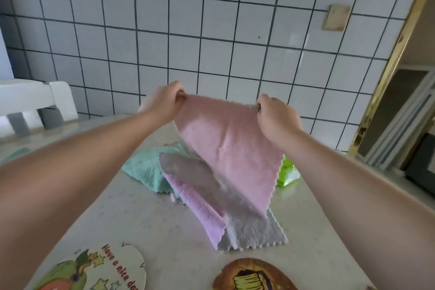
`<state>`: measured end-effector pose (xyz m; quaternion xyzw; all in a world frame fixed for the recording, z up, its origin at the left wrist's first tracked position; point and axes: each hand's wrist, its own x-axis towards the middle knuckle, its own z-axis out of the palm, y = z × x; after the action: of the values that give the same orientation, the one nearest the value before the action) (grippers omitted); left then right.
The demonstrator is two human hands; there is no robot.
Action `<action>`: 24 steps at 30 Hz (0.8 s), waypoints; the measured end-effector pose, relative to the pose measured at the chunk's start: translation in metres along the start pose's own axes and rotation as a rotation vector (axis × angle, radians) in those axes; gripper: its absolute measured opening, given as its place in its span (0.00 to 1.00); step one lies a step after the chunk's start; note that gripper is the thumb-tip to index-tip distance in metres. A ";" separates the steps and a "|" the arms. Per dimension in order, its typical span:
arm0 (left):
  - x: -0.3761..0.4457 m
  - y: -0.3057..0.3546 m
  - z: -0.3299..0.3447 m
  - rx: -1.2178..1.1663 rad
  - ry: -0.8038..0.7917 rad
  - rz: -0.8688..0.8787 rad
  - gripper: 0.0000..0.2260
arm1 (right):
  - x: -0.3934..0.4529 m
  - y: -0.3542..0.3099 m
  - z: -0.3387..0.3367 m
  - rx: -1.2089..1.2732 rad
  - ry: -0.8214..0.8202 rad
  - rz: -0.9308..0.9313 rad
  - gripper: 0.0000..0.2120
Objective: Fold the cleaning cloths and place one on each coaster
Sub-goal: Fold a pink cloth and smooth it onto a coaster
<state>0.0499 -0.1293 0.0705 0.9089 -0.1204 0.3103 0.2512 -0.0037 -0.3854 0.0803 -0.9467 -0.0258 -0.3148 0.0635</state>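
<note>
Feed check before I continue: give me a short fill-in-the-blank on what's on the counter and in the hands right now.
1. Both hands, left hand and right hand, hold up a ____ fluffy square cloth by its top corners.
2. The teal fluffy cloth lies on the speckled counter, still ____.
3. The round printed coaster reading "Have a nice" has ____ cloth on it.

Missing words: pink; unfolded; no

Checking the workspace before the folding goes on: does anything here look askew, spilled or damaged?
Nothing spilled or damaged. The teal cloth and the lilac-and-grey cloth lie in a loose, overlapping heap on the pale table, unfolded. Both hands, left and right, hold up the pink cloth. Both printed coasters are bare.
</note>
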 end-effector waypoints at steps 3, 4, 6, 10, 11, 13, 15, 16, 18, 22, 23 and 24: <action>0.004 0.021 -0.023 -0.146 0.185 0.067 0.06 | -0.002 0.006 -0.017 0.193 0.114 0.039 0.11; 0.004 0.025 -0.031 -0.193 0.202 0.085 0.06 | -0.006 0.008 -0.024 0.250 0.146 0.022 0.10; -0.005 0.029 -0.046 -0.271 0.200 0.120 0.06 | -0.020 0.012 -0.036 0.298 0.180 -0.043 0.09; -0.061 0.032 -0.071 -0.342 0.023 0.157 0.07 | -0.075 0.017 -0.058 0.236 0.040 -0.178 0.16; -0.082 0.028 -0.074 -0.359 -0.049 0.149 0.08 | -0.094 0.018 -0.061 0.214 -0.001 -0.188 0.17; -0.128 0.017 -0.077 -0.368 -0.162 0.161 0.10 | -0.134 0.018 -0.063 0.201 -0.073 -0.193 0.17; -0.176 0.007 -0.076 -0.386 -0.271 0.139 0.08 | -0.176 0.019 -0.063 0.226 -0.168 -0.175 0.18; -0.200 0.004 -0.074 -0.416 -0.329 0.118 0.05 | -0.197 0.020 -0.063 0.246 -0.230 -0.161 0.17; -0.246 -0.001 -0.069 -0.492 -0.427 0.074 0.04 | -0.236 0.021 -0.063 0.291 -0.353 -0.148 0.13; -0.306 -0.007 -0.066 -0.558 -0.408 0.048 0.14 | -0.289 0.021 -0.064 0.316 -0.554 -0.103 0.14; -0.316 -0.007 -0.066 -0.511 -0.405 0.052 0.17 | -0.297 0.021 -0.064 0.322 -0.600 -0.088 0.14; -0.324 -0.006 -0.067 -0.468 -0.405 0.054 0.19 | -0.303 0.021 -0.065 0.332 -0.641 -0.076 0.13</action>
<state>-0.2337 -0.0681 -0.0879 0.8661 -0.2603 0.0932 0.4164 -0.2829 -0.4180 -0.0523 -0.9724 -0.1304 0.0041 0.1932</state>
